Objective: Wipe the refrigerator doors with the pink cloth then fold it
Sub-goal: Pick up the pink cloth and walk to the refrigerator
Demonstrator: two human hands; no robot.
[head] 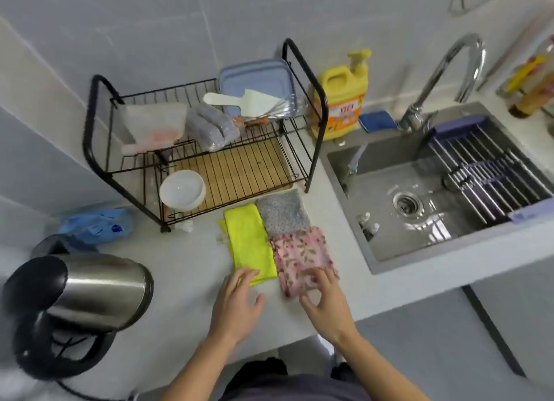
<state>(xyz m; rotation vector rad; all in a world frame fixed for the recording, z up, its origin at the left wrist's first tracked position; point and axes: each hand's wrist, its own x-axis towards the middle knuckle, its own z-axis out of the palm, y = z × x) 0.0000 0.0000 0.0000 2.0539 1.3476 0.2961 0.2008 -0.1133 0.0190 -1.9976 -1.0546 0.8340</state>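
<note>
The pink floral cloth [299, 255] lies folded on the white counter [186, 268], just left of the sink. The fingertips of my right hand [325, 304] rest on its near edge, spread and lightly bent. My left hand [238, 303] lies flat on the counter with relaxed fingers, its fingertips touching the near corner of a yellow-green cloth [248, 244]. A grey patterned cloth [283, 213] sits folded behind the pink one. No refrigerator is in view.
A black wire dish rack [204, 148] with a white bowl [182, 192] stands behind the cloths. A steel kettle [81, 298] is at the left, a blue bag [96, 225] behind it. The sink [434, 190], tap [443, 79] and yellow soap bottle [341, 97] are at the right.
</note>
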